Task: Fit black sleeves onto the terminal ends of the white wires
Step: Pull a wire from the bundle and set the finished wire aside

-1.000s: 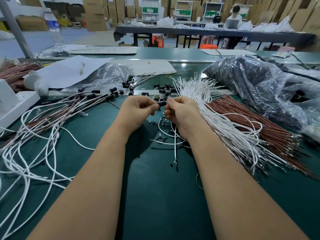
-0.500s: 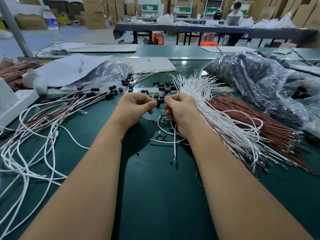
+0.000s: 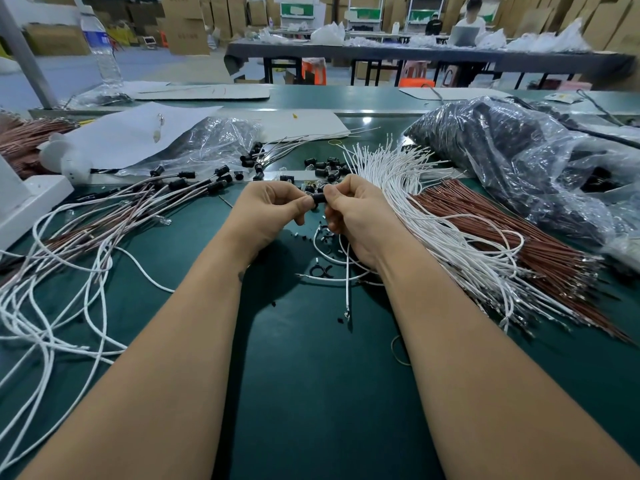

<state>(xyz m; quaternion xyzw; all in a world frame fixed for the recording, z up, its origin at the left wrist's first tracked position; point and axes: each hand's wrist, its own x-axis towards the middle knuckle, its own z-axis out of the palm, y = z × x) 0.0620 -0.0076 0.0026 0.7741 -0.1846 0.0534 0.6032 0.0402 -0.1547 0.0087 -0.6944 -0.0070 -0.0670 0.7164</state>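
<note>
My left hand [image 3: 268,211] and my right hand [image 3: 358,216] meet above the green table, and both pinch one small black sleeve [image 3: 319,198] between their fingertips. A white wire [image 3: 347,282] hangs down from my right hand and ends in a metal terminal on the table. Loose black sleeves [image 3: 325,168] lie scattered just beyond my hands. A fan of bare white wires [image 3: 426,216] spreads to the right. Wires with sleeves fitted [image 3: 114,216] lie in a heap on the left.
Brown wires [image 3: 502,230] lie beside the white fan on the right. A large plastic bag of dark parts [image 3: 519,161] fills the right back. A smaller clear bag [image 3: 207,143], white paper and a water bottle [image 3: 102,53] stand at the left back. A white box [image 3: 31,202] sits at the left edge.
Both hands stay together on the sleeve, with only small finger shifts. The view has tilted slightly.
</note>
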